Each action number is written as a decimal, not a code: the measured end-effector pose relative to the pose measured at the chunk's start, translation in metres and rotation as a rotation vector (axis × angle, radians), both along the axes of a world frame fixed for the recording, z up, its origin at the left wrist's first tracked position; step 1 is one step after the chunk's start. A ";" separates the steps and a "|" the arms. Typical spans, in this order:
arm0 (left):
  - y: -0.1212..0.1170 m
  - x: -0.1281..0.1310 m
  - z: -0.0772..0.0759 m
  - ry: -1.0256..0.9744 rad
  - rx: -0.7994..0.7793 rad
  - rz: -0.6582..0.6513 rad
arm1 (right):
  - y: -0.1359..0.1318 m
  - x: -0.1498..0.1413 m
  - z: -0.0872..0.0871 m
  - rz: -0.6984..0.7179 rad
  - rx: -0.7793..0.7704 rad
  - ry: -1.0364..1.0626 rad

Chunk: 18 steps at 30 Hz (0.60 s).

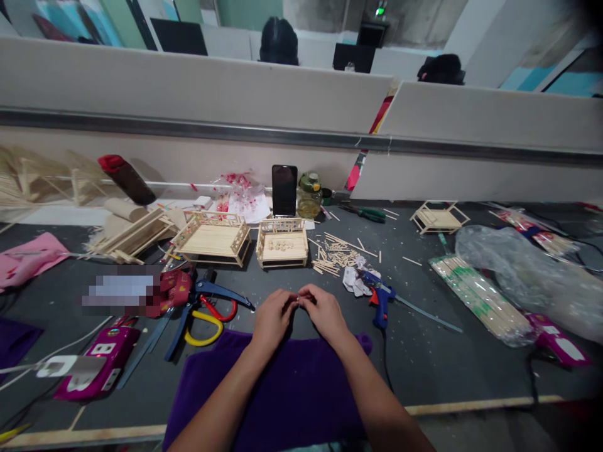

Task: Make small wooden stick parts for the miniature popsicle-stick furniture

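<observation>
My left hand (274, 317) and my right hand (323, 312) meet at the fingertips above the near edge of the table. Both are pinched closed around something too small to make out. Beneath my forearms lies a purple cloth (301, 383). Just beyond my hands stands a small stick-built bench (282, 251) with several tiny pieces on its seat. A larger stick-built bench (214, 238) is to its left. Short cut sticks (336, 254) lie in a loose pile on the right. A blue glue gun (382, 304) rests on the table beside my right hand.
Blue cutters (188, 320) and yellow-handled scissors (205, 329) lie left. A phone (284, 190) and green bottle (309, 196) stand at the back. Bagged sticks (483, 301), a small stick frame (438, 218) and a magenta power strip (560, 342) are right; another magenta strip (101, 361) is left.
</observation>
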<state>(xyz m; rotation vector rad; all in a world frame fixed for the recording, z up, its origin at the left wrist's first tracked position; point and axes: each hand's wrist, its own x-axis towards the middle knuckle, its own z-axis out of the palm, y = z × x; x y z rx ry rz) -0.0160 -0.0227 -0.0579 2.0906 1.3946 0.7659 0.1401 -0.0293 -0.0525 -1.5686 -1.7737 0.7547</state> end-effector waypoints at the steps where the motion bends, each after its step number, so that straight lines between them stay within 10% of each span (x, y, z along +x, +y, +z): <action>1: 0.000 -0.001 0.000 -0.018 -0.010 -0.002 | 0.000 0.001 0.000 -0.002 -0.004 0.013; 18: 0.003 -0.001 -0.001 -0.066 -0.033 0.033 | -0.001 -0.003 0.002 0.046 0.061 -0.103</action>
